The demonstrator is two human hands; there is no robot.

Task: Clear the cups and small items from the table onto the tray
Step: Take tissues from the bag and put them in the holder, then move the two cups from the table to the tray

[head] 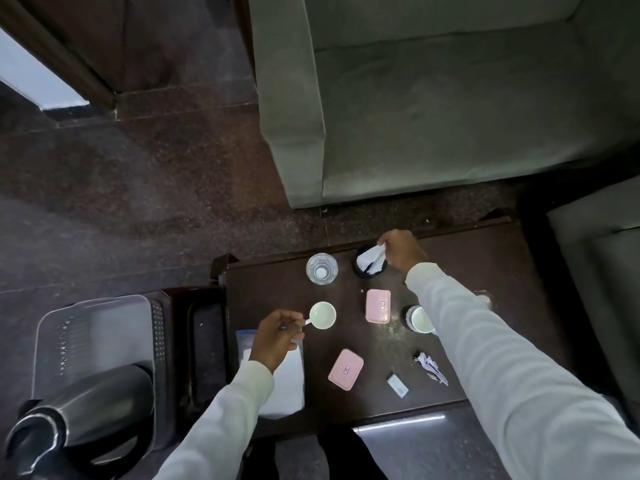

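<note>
On the dark desk (485,271), our left hand (273,337) pinches the handle of a white cup (322,315), while our right hand (401,251) grips crumpled white paper (372,259) over a black round holder (369,268) whose contents we cannot make out. Our right sleeve (485,341) hides part of a second white cup (420,319). Two pink tins (378,305) carry small labels too blurred to read. A clear glass (321,269), a small sachet (397,385) and a paper scrap (431,367) lie apart. Left of the desk, the grey tray (93,337) is partly covered by a dark kettle (79,417).
</note>
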